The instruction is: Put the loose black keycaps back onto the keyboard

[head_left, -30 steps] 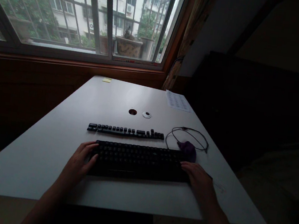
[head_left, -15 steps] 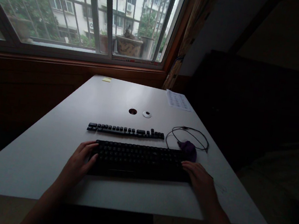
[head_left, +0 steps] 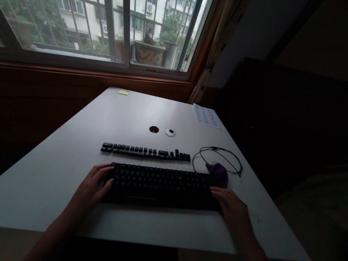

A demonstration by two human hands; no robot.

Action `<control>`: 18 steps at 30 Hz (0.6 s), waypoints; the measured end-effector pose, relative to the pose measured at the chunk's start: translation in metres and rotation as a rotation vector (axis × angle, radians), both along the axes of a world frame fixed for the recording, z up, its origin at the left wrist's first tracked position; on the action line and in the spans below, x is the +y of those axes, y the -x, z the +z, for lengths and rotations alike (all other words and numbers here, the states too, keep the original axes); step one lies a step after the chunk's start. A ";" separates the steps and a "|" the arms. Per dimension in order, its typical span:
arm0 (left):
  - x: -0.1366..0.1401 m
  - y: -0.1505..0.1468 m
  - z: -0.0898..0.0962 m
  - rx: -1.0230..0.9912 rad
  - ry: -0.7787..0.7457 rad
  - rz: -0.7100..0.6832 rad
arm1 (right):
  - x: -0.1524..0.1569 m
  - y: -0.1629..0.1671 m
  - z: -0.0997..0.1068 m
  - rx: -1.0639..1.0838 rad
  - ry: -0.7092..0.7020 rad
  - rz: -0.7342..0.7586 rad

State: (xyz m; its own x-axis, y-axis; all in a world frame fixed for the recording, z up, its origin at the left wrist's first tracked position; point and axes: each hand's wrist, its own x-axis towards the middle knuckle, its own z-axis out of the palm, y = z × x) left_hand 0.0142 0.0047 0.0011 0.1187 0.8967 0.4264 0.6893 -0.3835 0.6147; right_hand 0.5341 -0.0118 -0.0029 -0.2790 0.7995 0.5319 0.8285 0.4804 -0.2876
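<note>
A black keyboard (head_left: 160, 186) lies flat before me, with its cord running off at the far right. Its front strip looks dark and bare of keycaps, though the light is dim. Around its left end my left hand (head_left: 94, 184) is closed, fingers at the far corner and thumb on the near side. At the opposite end my right hand (head_left: 230, 204) holds the keyboard, fingertips over the number pad and thumb hidden. Just beyond the keyboard, loose black keycaps (head_left: 145, 153) are lined up in two rows.
A dark purple cloth-like bundle (head_left: 218, 172) touches the keyboard's far right corner, beside a looped black cable (head_left: 242, 163). Farther back on the white table (head_left: 41, 164) are a round hole (head_left: 154, 129), a white ring-shaped cover (head_left: 170, 133), a printed sheet (head_left: 207, 116) and a yellow note (head_left: 123, 92).
</note>
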 end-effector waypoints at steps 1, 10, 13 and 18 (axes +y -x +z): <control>0.000 0.000 0.000 -0.001 -0.001 0.000 | -0.001 0.000 -0.001 0.000 0.001 -0.007; 0.001 -0.001 0.002 -0.014 0.005 0.019 | -0.003 0.001 -0.012 0.012 -0.022 -0.082; 0.000 -0.001 0.002 -0.010 0.009 0.021 | -0.003 0.000 -0.013 -0.011 -0.047 -0.094; 0.000 0.000 0.000 0.000 0.006 0.010 | -0.004 0.001 -0.012 -0.061 -0.056 -0.099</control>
State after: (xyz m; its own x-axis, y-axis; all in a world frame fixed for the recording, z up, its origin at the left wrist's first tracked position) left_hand 0.0139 0.0049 0.0012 0.1096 0.9004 0.4211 0.6932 -0.3729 0.6168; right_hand 0.5331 -0.0162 -0.0144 -0.2338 0.7941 0.5611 0.8877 0.4097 -0.2101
